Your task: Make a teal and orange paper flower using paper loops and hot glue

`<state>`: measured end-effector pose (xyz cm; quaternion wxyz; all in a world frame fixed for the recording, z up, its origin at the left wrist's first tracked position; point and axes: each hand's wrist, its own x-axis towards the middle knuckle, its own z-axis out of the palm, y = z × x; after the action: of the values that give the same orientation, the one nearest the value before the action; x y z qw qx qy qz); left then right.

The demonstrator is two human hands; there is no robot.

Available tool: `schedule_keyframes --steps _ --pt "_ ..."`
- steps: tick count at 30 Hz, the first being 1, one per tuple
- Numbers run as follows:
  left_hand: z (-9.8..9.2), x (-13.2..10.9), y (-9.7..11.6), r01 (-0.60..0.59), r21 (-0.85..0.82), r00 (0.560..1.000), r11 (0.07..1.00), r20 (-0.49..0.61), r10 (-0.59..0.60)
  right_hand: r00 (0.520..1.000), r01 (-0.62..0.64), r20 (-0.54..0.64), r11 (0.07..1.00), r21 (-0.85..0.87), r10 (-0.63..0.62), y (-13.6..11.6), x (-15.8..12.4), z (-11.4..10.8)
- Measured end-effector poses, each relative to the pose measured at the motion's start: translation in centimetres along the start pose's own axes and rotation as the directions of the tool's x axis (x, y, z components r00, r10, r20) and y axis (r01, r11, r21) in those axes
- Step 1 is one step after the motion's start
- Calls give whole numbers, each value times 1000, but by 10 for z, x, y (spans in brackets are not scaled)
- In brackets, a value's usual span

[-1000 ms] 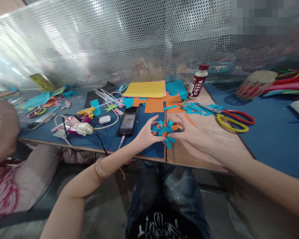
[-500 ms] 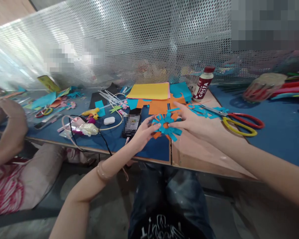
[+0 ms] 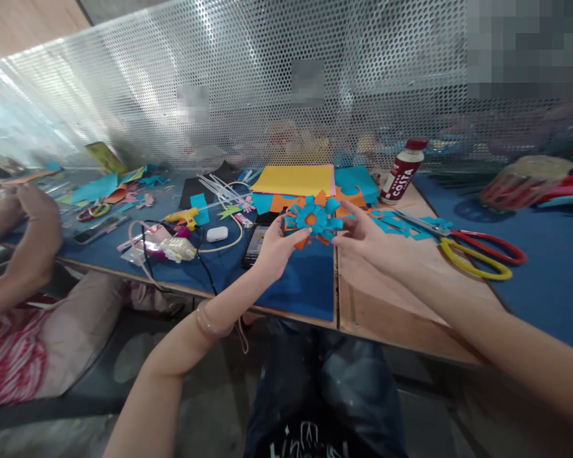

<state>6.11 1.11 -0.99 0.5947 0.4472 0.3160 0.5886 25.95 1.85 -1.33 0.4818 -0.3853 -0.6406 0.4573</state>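
Note:
My left hand (image 3: 279, 247) grips a paper flower (image 3: 318, 218) by its left side, thumb across the front. The flower has a layer of blue fringed petals around an orange centre, with orange petals behind. Beside its right edge is my right hand (image 3: 363, 236), thumb and forefinger apart around the petal tips; whether it touches them is hard to make out. Scissors (image 3: 442, 236) with one red and one yellow handle lie right of that hand, blades over blue paper scraps (image 3: 395, 224). Under my left hand, a phone (image 3: 254, 245) is partly hidden.
Yellow paper sheets (image 3: 293, 179) and orange paper lie at the back, near a Costa bottle (image 3: 403, 172). To the left are a yellow glue gun (image 3: 184, 218), a white earbud case (image 3: 217, 233) and cables. Another person's hands (image 3: 33, 207) are at the far left. A perforated metal screen (image 3: 248, 83) stands behind.
The flower has been raised slightly and tilted so its blue face and orange centre show more fully. My right fingers have drawn back from its centre to the right edge. The view has shifted slightly.

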Motion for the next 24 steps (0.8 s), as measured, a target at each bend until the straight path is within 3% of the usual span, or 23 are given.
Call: schedule_keyframes --steps 7,12,19,24 --pt "1 2 -6 -46 -55 998 997 -37 44 997 15 -71 999 37 -12 3 -10 17" --pt "4 2 -11 -69 -65 996 995 -57 66 995 30 -93 999 21 -28 9 -12 18" --pt "9 1 -15 -83 -94 996 992 -48 78 992 56 -123 988 142 -38 17 -16 21" --pt "12 0 -16 -70 -112 994 991 -93 60 989 9 -146 992 126 10 16 -17 25"
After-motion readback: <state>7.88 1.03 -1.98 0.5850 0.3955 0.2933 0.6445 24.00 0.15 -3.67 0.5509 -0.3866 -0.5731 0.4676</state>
